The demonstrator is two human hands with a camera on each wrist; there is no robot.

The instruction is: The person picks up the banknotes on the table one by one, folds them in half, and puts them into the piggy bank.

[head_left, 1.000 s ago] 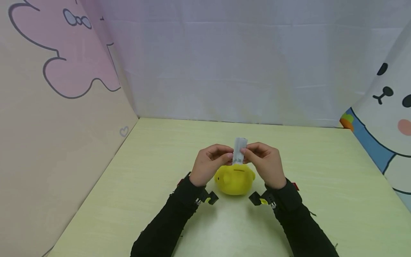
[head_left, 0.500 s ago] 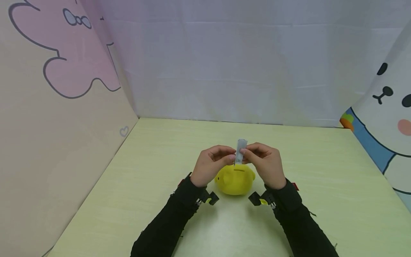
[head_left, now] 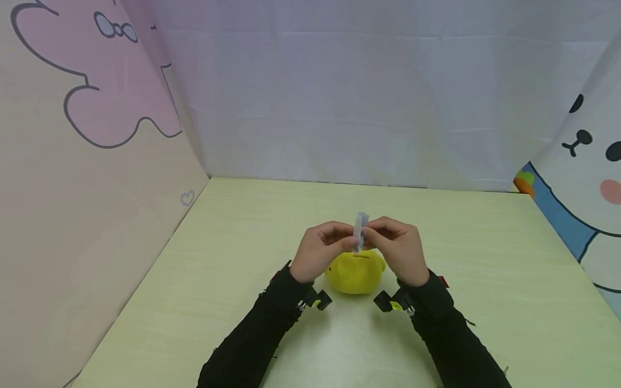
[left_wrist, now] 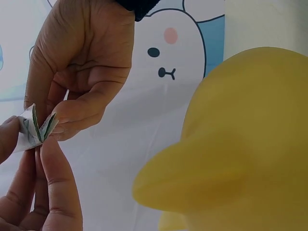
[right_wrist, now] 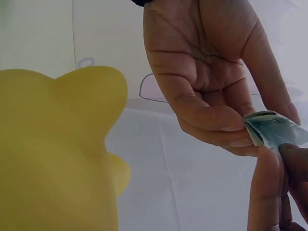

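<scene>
A small folded banknote (head_left: 360,226), whitish with green print, stands upright above a yellow piggy bank (head_left: 354,276) with a slot in its top. My left hand (head_left: 322,249) pinches the note's left lower edge between thumb and fingers. From the other side my right hand (head_left: 397,249) pinches it with thumb and forefinger. In the left wrist view the end of the banknote (left_wrist: 37,127) spreads in a V, showing its folded layers. The right wrist view shows the greenish face of the banknote (right_wrist: 275,129) between the fingertips of both hands.
The piggy bank rests on a pale yellow table (head_left: 242,215), just below and nearer than the hands. A white cloth (head_left: 315,108) hangs behind the table. Printed cloths with cartoon figures stand at left and right. Small wrist cameras (head_left: 385,300) sit close beside the piggy bank.
The banknote has turned and now looks narrower, more edge-on. The left fingers have closed in on its lower edge, and the right hand has shifted slightly left. The piggy bank stays put.
</scene>
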